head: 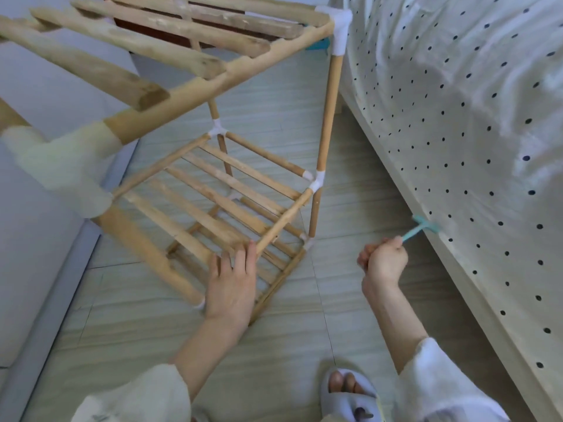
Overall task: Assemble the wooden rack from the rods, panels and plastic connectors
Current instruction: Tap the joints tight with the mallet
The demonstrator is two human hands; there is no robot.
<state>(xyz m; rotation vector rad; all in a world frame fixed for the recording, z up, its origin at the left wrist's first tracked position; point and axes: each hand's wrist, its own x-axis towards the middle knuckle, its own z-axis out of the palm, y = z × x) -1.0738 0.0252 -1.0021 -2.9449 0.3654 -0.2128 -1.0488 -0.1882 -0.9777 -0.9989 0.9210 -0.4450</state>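
A tall wooden rack [326,117] of rods and slatted shelves stands on the floor, joined by white plastic connectors [316,179]. The near rod of the middle shelf ends loose, and my left hand [233,278] lies over that end with fingers stretched out. The near corner connector [61,166] of the top shelf looms blurred at the left. My right hand [384,260] grips the handle of a small teal plastic hammer [422,228], whose head is up against the bed's sheet, right of the rack.
A bed with a white dotted sheet [457,102] fills the right side, its pale frame [475,300] running along the floor. A grey wall or cabinet [33,254] borders the left. My slippered foot [347,391] stands on the tiled floor at the bottom.
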